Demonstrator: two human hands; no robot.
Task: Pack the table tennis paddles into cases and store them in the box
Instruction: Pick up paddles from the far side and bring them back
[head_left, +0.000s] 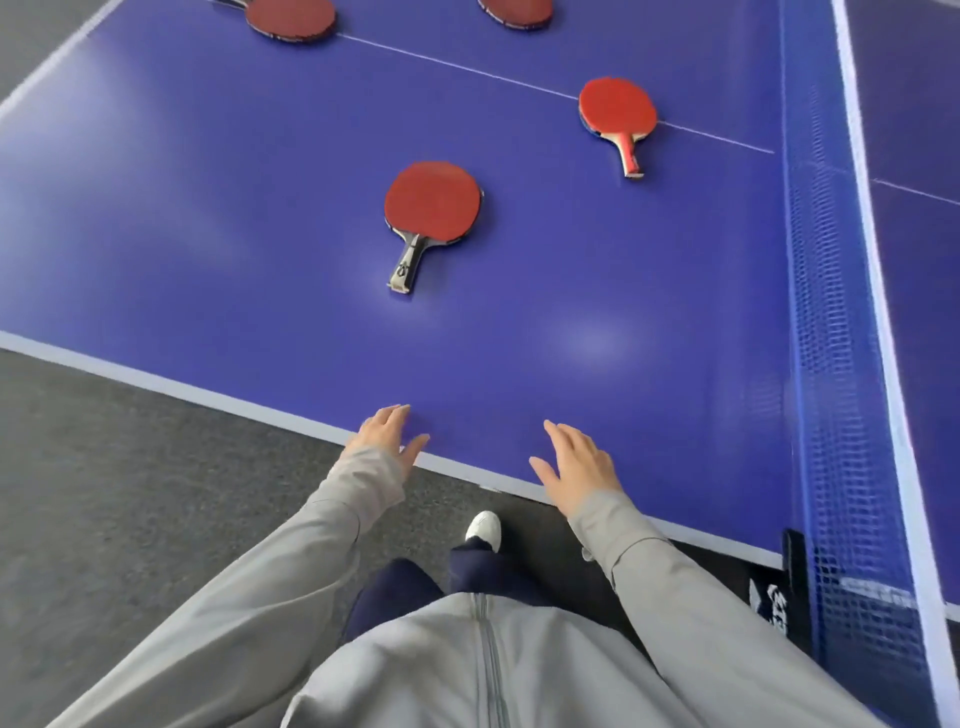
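Paddles, head view: four in sight, red face up on the blue bench (208, 234), none cased, none held.
Nearest paddle (431, 208): flat at mid-bench, dark handle pointing back toward the near edge, well apart from both hands.
Paddle by the net (618, 111): flat on the white centre line, pale handle toward the near side, near the net (831, 312) but not touching it.
Left far paddle (291, 18) and right far paddle (517, 10): at the top border, cut off by the frame.
Left hand (387, 436): empty, fingers loosely spread, at the near edge of the bench; contact with the surface impossible to tell.
Right hand (576, 465): empty, fingers spread and relaxed, just inside the same edge.
Cases and box: not in view.
Risk, grip: probably little purchase under a flat blade on a smooth bench, so a slide instead of a lift; handle likely the surer hold.
Risk, reach: long stretch to the far pair, with a grey sleeve (358, 483) possibly dragging the nearest paddle toward the edge and onto the floor (104, 467).
Risk, net: possible snag of fingers or cuff in the mesh beside the right-side paddle.
Risk, order: with no case to hand, likely fumbling with a paddle already held.
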